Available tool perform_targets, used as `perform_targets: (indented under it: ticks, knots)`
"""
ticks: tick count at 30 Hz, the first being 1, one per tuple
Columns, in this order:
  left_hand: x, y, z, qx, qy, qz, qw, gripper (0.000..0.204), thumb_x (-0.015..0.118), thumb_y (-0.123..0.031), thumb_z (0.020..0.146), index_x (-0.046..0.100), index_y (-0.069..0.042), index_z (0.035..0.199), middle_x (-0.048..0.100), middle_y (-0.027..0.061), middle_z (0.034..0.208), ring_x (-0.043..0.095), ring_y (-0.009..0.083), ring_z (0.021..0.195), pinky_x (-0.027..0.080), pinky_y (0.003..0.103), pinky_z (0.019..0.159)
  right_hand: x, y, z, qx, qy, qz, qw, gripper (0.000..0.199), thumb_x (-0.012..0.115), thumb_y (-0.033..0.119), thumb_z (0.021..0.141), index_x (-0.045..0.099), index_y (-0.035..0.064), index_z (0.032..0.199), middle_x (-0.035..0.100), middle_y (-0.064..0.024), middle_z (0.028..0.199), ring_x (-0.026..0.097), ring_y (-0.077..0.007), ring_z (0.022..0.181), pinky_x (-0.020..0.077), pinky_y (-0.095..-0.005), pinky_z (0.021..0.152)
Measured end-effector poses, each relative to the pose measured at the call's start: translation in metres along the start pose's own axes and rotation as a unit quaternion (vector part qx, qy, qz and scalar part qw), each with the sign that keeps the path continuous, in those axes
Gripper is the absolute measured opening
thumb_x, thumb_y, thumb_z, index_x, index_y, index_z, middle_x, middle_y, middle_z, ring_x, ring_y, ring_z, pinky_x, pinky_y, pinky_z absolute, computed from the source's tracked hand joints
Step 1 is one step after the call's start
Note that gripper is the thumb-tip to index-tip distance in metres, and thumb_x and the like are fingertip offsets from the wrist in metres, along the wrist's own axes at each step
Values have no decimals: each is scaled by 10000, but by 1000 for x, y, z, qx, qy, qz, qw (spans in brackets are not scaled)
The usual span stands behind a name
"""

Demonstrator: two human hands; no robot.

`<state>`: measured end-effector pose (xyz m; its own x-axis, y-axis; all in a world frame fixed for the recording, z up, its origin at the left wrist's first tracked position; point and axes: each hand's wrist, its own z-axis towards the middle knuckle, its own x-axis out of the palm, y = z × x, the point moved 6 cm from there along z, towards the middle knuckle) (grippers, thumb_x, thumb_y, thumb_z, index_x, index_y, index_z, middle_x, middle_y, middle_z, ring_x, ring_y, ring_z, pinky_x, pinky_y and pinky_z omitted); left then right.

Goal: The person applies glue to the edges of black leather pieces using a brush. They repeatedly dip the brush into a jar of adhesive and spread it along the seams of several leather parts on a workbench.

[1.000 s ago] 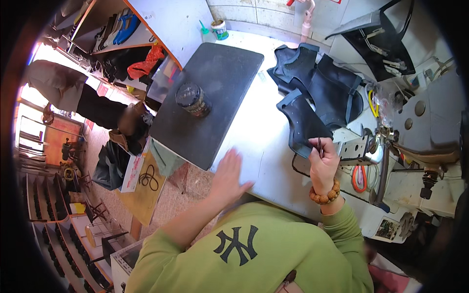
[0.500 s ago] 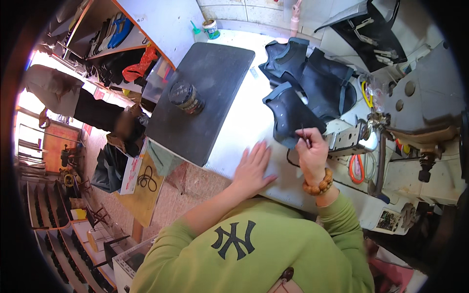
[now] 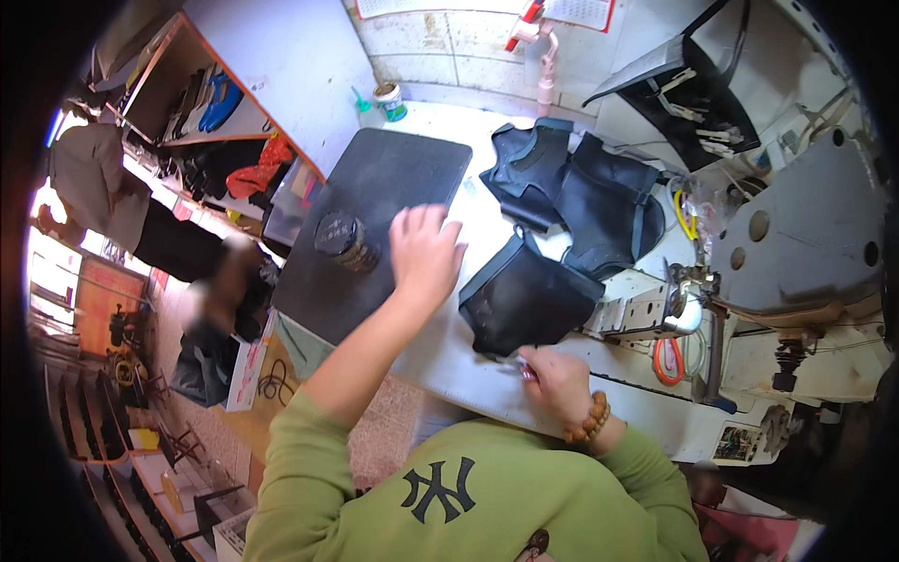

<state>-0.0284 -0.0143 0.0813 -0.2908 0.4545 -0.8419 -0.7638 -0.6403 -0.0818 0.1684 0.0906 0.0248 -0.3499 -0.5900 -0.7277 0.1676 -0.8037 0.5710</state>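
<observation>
My left hand [image 3: 426,255] hovers over the right edge of a black board [image 3: 393,169], fingers spread and holding nothing. Left of it, a dark-lidded jar [image 3: 345,241] stands on the board. My right hand [image 3: 559,386], with a wooden bead bracelet on its wrist, is closed around a small tool [image 3: 527,372] with a reddish handle and metal tip; its exact kind is unclear. That tip is by the lower edge of a black leather boot upper [image 3: 529,295] on the white table. Behind it lie more black uppers [image 3: 609,206], partly overlapping.
A grey sewing machine [image 3: 796,244] with a metal arm [image 3: 637,309] borders the right side. Orange-handled scissors [image 3: 668,361] and a hammer [image 3: 716,365] lie beside it. A small can [image 3: 390,101] stands at the back. At far left, another person [image 3: 103,187] is standing.
My left hand has lifted off the table and moved up and left over the board. My right hand has moved down and left with the tool. The nearest upper has turned and shifted nearer.
</observation>
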Motion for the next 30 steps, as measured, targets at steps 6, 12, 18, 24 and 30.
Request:
perform_targets:
  ticks: [6,12,18,24,30]
  knots:
    - [134,15,92,100,214,321,917,295,524,-225,819,693,-90,1020,562,86,1144,414,257,1167,253,489,1006,-67,-28,-87,132,-96,-17,987,210,632,17,685,629,58,891,552,-89,647,548,-272,544,441,-351,505]
    - [174,9,104,228,290,401,839,280,497,-262,869,697,-166,1040,635,19,1059,466,240,1101,301,430,907,-111,-74,-190,377,-235,-22,896,143,598,-12,798,605,-21,941,580,-42,744,535,-111,653,447,-236,605]
    - [184,15,107,216,313,417,825,255,500,-254,871,700,-179,1013,642,5,1021,506,224,1023,337,382,803,-130,-114,-206,424,-310,44,850,138,603,1,821,592,-31,955,574,-30,732,499,-69,660,434,-224,616]
    - [112,4,110,154,274,350,882,224,532,-203,825,696,-120,953,621,36,998,500,202,1016,349,362,812,-151,-132,-169,392,-309,-15,866,335,600,5,816,523,-29,1140,610,-120,927,579,-188,805,473,-300,727]
    - [-32,-6,-20,283,408,247,832,157,560,-205,780,649,-76,787,595,86,815,551,239,847,405,367,746,-166,-111,-128,284,-225,-141,921,433,611,82,815,476,-15,1214,516,-204,1182,507,-310,1083,439,-386,870]
